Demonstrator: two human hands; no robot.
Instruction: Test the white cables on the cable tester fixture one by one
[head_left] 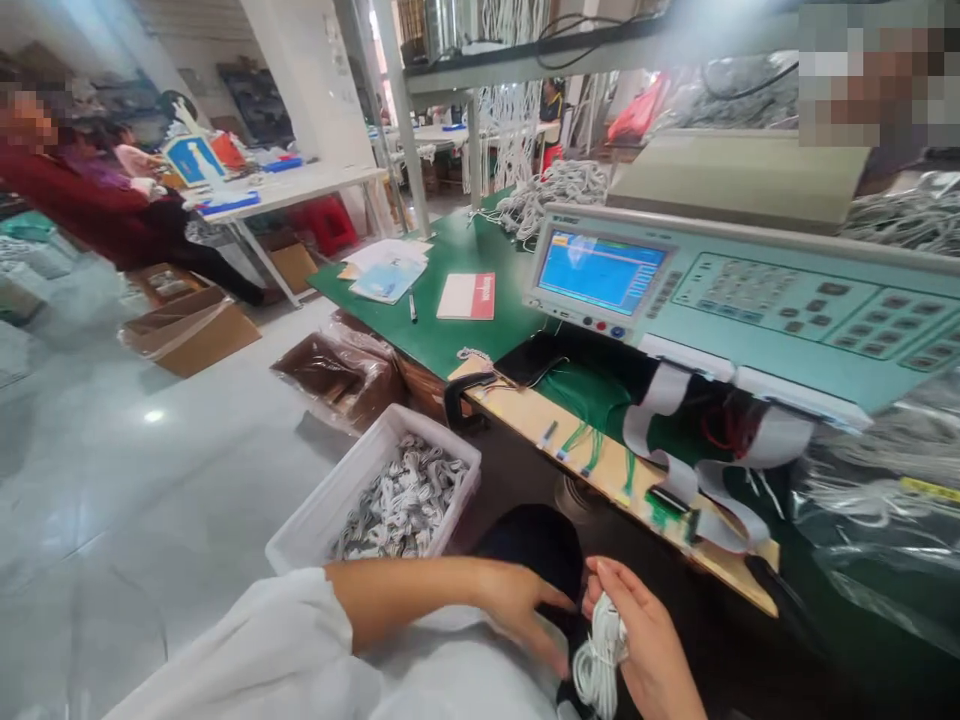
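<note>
While right hand (646,632) clasps cable bundle (598,668), left hand (517,604) seemingly splayed, blurred.

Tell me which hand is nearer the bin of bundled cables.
Left: the left hand is below and right of the bin in view; the right hand, holding a cable bundle, lies farther right.

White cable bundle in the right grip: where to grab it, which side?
I'd take the white cable bundle by its lower loops, from the left, closing right around them. The right grip covers its upper right edge, while the loops bulge out exposed on the side facing the left grip.
</note>
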